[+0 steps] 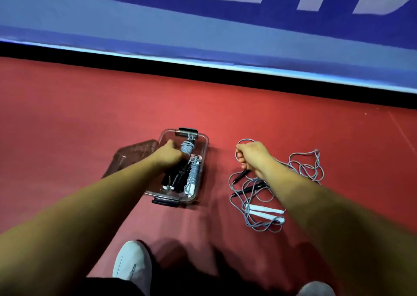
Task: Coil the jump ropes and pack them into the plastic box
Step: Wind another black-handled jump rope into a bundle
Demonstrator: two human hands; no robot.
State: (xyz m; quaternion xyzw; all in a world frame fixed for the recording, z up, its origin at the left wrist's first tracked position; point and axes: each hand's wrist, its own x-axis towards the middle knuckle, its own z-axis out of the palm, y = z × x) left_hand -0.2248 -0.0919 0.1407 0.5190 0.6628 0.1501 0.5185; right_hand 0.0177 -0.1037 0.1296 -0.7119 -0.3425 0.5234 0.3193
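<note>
Currently the left hand (168, 154) is gripping a coiled bundle (186, 148) inside the plastic box (204, 151). The right hand (252, 156) is pinching a loop of the loose ropes (304, 165), which are lying on the floor (90, 115) at 3 o'clock of the box. Risk: the loose ropes are lying intertwined, so lifting this loop is likely dragging both along and tightening a knot.
</note>
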